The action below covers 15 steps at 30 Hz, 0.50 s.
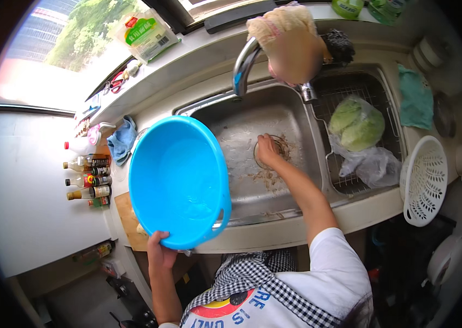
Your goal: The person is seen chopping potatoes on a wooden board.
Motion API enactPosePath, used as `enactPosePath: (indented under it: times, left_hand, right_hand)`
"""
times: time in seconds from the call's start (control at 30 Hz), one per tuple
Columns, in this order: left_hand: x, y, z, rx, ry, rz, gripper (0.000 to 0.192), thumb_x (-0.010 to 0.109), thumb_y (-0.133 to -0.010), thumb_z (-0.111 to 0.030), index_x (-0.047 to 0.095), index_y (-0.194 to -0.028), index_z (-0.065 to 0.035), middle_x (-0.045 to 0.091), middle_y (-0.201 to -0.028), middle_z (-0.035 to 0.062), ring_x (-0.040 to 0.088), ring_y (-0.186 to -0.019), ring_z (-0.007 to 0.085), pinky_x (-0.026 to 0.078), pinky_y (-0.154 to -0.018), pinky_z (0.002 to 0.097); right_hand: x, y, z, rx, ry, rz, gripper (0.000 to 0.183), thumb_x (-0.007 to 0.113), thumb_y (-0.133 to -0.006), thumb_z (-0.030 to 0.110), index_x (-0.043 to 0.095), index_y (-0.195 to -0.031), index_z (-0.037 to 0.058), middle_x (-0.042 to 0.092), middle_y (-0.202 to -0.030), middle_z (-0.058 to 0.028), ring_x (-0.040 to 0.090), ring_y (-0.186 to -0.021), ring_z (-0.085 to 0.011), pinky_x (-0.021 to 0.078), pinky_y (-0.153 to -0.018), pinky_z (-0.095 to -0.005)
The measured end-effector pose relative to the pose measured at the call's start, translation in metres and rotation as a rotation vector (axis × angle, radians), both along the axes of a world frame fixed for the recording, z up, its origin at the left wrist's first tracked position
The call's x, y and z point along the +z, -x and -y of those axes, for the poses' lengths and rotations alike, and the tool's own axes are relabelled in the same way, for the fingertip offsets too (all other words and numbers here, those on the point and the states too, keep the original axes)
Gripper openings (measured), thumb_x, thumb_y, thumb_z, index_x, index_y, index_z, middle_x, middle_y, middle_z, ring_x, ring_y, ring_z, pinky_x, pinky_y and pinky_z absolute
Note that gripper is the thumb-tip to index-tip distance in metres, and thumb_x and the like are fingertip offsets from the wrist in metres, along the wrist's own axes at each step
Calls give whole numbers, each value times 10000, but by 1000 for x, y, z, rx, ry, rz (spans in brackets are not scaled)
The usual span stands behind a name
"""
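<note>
My left hand (161,248) grips the rim of a blue plastic basin (173,172). The basin is tilted, its inside facing me, over the left edge of the stainless steel sink (239,192); wet ripples shine low on its wall. Down in the sink, my right hand (267,151) is at the round drain (259,158), fingers bunched; whether they hold anything cannot be made out. Brown food scraps (267,179) lie around the drain and towards the front of the bowl. A chrome faucet (241,67) arches over the back of the sink.
The right-hand basin has a wire rack (388,164) bearing a bagged green leafy vegetable (356,123). A white colander (425,180) stands at the counter's right edge. Left are a wooden cutting board (126,217), a blue cloth (122,139) and several sauce bottles (91,180). A beige cloth (284,24) hangs behind the faucet.
</note>
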State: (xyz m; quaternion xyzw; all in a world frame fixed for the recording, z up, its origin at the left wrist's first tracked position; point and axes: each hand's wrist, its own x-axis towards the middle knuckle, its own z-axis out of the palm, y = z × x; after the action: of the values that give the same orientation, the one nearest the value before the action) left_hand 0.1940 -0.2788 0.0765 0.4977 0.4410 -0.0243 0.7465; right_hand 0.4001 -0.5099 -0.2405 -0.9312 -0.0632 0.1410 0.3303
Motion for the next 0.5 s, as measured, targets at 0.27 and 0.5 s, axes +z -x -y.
enactPosePath:
  times: [0.27,0.5]
  left_hand:
    - [3,10,2,103,68,9,610,493,-646,-56,343,-1226,62,474,-1158,196,492,-1059,347,423,-910,476]
    - [1,6,-2,113,-37,13,587,502,-643,-54,369,-1202,68,489,-1133,186,504,-1036,333,426,-909,458]
  right_hand:
    - [-22,11,-76,-10,-177,-97,268,561,-684,0,548,-952,2,522,-1039,-244,525,-959,-352,434,-809,-407]
    - [-37,11,-116,523,-179,36,200,622,-664,102,621,-858,53,568,-948,-171,538,-919,-332,460,-749,-429]
